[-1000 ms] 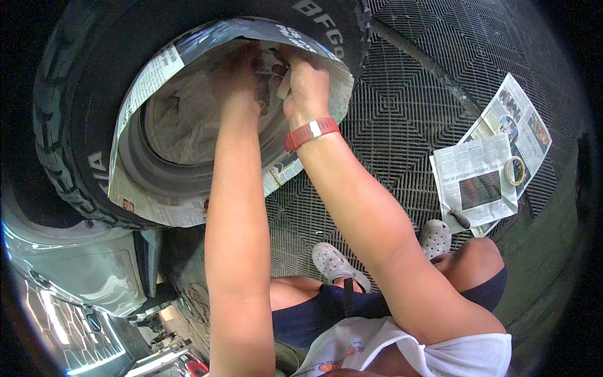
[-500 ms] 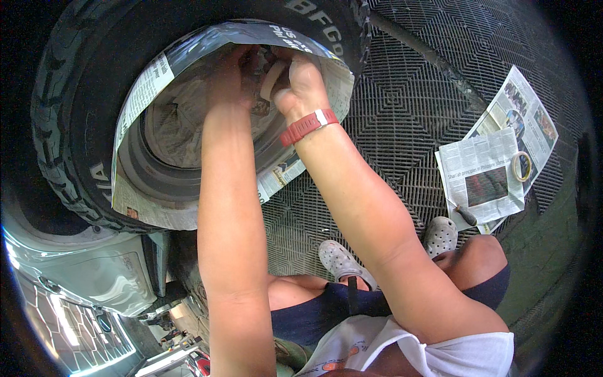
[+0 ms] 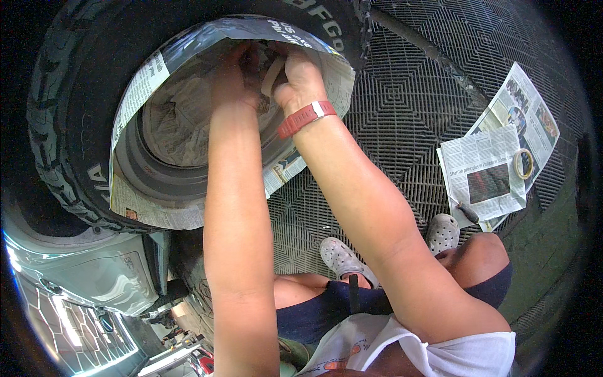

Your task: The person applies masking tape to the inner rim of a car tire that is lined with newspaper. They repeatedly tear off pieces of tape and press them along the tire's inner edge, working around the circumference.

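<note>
A large black tyre point(image 3: 69, 132) stands at the upper left, its wheel rim point(image 3: 147, 176) ringed by a band of newspaper sheets point(image 3: 135, 107). Crumpled paper point(image 3: 179, 125) fills the middle of the wheel. Both my arms reach into its upper part. My right hand point(image 3: 303, 76), with a red strap at the wrist, is closed around a roll of masking tape point(image 3: 272, 76) held inside the paper ring. Just left of it, my left hand point(image 3: 235, 74) is at the inner top edge of the newspaper; shadow and blur hide its fingers.
More newspaper sheets point(image 3: 465, 154) lie on the black grid floor mat point(image 3: 414, 94) at the right. On them are another tape roll point(image 3: 523, 164) and a dark-handled tool point(image 3: 468, 212). A silver vehicle body point(image 3: 94, 270) is at the lower left. My grey clogs point(image 3: 339, 256) rest below.
Both hands stay inside the wheel, having shifted slightly upward. The view has moved a little; the tape roll remains in my right hand.
</note>
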Action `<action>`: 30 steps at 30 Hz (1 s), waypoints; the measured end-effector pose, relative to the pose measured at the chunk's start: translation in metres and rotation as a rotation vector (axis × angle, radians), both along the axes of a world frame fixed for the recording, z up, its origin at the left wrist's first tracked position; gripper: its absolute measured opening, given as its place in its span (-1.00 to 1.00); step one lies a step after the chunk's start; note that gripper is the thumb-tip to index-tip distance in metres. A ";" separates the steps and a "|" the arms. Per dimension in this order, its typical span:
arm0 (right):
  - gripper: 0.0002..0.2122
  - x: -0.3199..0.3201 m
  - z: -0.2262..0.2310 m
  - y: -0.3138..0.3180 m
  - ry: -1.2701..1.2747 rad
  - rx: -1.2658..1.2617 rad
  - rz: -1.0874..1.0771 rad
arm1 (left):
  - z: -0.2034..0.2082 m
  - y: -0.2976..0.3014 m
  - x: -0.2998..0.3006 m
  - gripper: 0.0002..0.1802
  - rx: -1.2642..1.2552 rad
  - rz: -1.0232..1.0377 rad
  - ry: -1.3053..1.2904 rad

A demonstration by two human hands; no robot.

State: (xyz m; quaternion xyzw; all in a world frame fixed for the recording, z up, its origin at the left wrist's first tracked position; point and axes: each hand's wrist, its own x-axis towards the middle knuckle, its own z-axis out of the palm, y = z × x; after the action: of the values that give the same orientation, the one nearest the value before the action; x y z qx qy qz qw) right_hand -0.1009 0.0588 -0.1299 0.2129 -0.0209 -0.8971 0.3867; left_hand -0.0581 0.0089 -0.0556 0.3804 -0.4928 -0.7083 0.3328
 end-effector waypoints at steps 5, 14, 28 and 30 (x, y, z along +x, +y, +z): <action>-0.75 0.008 0.017 0.015 -0.038 0.026 0.040 | -0.023 -0.023 0.020 -0.77 -0.576 -0.145 -0.358; -0.76 -0.010 -0.007 0.000 0.050 0.073 0.034 | -0.017 -0.017 0.000 -0.69 -0.006 -0.208 -0.067; -0.75 -0.009 0.001 0.010 0.092 0.167 0.026 | 0.010 0.018 -0.008 -0.86 -0.017 -0.035 -0.288; -0.75 -0.011 0.002 0.008 0.114 0.176 -0.001 | 0.012 0.016 -0.009 -0.84 -0.023 -0.061 -0.319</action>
State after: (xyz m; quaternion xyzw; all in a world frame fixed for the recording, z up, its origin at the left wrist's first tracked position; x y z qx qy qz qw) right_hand -0.1118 0.0673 -0.1281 0.1945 0.0799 -0.9063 0.3667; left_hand -0.0671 0.0252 -0.0440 0.4689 -0.5587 -0.6432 0.2329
